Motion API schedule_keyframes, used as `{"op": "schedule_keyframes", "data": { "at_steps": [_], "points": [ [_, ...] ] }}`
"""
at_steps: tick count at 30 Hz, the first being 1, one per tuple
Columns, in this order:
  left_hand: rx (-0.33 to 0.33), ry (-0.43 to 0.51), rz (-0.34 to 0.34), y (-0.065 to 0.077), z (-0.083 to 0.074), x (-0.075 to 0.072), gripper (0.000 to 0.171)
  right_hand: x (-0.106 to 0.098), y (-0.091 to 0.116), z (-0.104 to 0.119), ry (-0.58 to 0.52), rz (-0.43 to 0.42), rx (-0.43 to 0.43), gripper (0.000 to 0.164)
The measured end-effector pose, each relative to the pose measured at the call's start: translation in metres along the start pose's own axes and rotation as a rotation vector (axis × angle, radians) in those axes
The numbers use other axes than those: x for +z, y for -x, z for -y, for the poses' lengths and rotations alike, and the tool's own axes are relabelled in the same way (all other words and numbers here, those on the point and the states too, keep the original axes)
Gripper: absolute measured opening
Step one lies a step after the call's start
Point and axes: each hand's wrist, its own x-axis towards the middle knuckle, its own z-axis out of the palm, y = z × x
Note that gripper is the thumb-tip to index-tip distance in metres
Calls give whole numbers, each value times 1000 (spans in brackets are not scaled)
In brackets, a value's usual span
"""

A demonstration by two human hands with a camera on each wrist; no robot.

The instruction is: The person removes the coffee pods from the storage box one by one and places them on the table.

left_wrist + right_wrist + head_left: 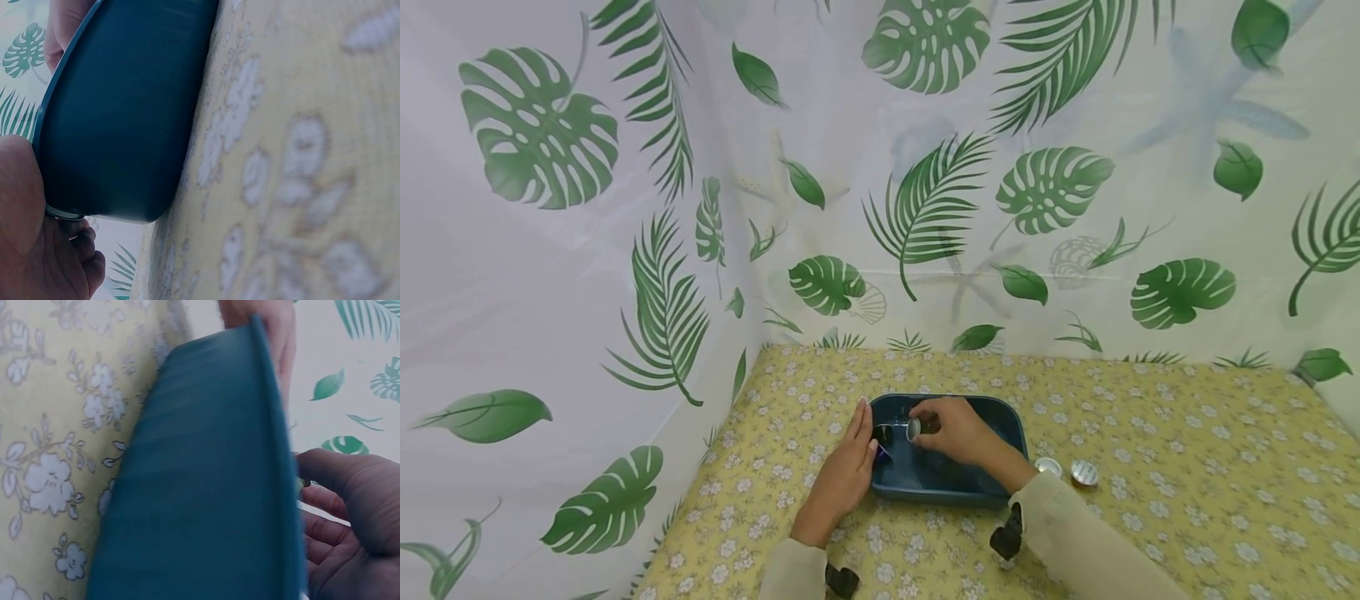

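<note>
A dark blue rectangular tub [947, 493] with rounded corners sits on the cloth. My left hand [844, 471] holds its left end, fingers along the rim; the left wrist view shows fingertips curled at the tub's corner [119, 125]. Over the tub's inside, my right hand [955, 429] pinches a small dark round container with a silvery end [913, 429] facing left. Beside the left hand, inside the tub, lies a dark item with a purple patch [882, 442]. In the right wrist view, the tub wall hides most of what the right hand [356, 512] holds.
Two small round silvery-topped containers, one at the tub's right corner [1048, 467] and another further right [1084, 473], stand on the yellow floral cloth [1187, 467]. White leaf-patterned sheeting [925, 325] closes off the back and left.
</note>
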Motion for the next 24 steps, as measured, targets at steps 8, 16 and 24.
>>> {"op": "schedule_keyframes", "data": {
  "at_steps": [8, 16, 24],
  "points": [
    [6, 14, -5, 0, 1, -1, 60, -14, 16, 3, -93, -73, 20, 40],
    [6, 1, -15, -1, 0, 0, 59, -20, 26, 4, -147, -114, 40, 38],
    [21, -2, -23, -1, -1, 1, 59, -20, 31, -2, -154, -133, 37, 38]
  ]
}}
